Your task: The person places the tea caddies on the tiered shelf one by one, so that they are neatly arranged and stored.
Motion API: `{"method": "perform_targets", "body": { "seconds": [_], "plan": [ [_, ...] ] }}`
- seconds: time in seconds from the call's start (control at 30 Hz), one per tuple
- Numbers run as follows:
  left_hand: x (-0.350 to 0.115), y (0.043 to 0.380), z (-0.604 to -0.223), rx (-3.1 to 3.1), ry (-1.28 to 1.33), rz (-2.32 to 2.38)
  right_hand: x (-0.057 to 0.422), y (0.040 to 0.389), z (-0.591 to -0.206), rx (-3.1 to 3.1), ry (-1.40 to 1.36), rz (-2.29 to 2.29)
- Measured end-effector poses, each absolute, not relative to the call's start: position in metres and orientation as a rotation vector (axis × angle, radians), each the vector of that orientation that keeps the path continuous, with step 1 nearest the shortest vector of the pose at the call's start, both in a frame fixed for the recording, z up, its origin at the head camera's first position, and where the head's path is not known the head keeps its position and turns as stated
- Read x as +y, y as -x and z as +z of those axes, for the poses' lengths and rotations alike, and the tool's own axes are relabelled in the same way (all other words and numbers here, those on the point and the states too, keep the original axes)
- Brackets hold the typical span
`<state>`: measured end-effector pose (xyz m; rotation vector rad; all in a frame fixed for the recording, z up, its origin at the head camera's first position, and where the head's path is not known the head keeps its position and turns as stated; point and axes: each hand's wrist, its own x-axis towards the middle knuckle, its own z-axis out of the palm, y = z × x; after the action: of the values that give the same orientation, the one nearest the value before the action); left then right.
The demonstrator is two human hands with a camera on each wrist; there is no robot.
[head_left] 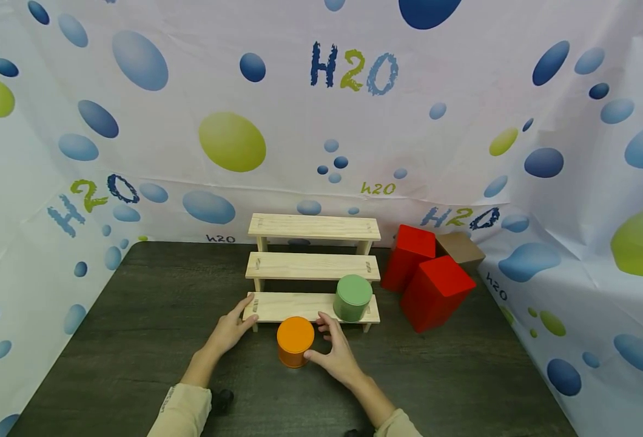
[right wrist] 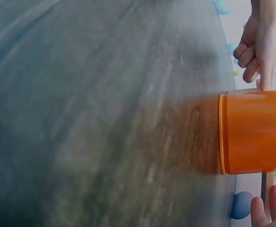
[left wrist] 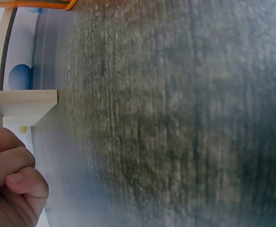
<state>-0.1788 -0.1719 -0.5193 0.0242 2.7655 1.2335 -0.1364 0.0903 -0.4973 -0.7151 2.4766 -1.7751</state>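
Note:
A light three-tier wooden step shelf (head_left: 294, 307) stands on the dark table. My left hand (head_left: 228, 331) holds the left end of its lowest board; in the left wrist view the lower fingers (left wrist: 14, 161) are curled. An orange round tin (head_left: 295, 340) stands upright before the shelf, its side large in the right wrist view. My right hand (head_left: 336, 357) is at the tin's right side, thumb tip against or very near it, the other fingers loosely bent and apart from it. A green round tin (head_left: 352, 298) sits on the right end of the lowest board.
Two red boxes (head_left: 436, 294) stand right of the shelf, with a brown cardboard box (head_left: 461, 249) behind them. A white cloth with blue and green spots (head_left: 310, 121) hangs behind and at both sides of the table (head_left: 136, 315). A small black object (head_left: 223, 400) lies by the left sleeve.

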Motion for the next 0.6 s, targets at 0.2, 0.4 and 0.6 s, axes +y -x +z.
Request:
{"method": "perform_targets", "body": {
  "seconds": [0.2, 0.4, 0.6],
  "plan": [
    [-0.171, 0.178, -0.519, 2.751, -0.011, 1.240, 0.088, 0.146, -0.525, 2.462, 0.700, -1.740],
    [-0.171, 0.179, -0.520, 2.745, -0.012, 1.247, 0.084, 0.147, -0.525, 2.441, 0.671, -1.722],
    [-0.172, 0.179, -0.519, 2.747, -0.007, 1.242, 0.083, 0.151, -0.537, 2.456, 0.687, -1.711]
  ]
}}
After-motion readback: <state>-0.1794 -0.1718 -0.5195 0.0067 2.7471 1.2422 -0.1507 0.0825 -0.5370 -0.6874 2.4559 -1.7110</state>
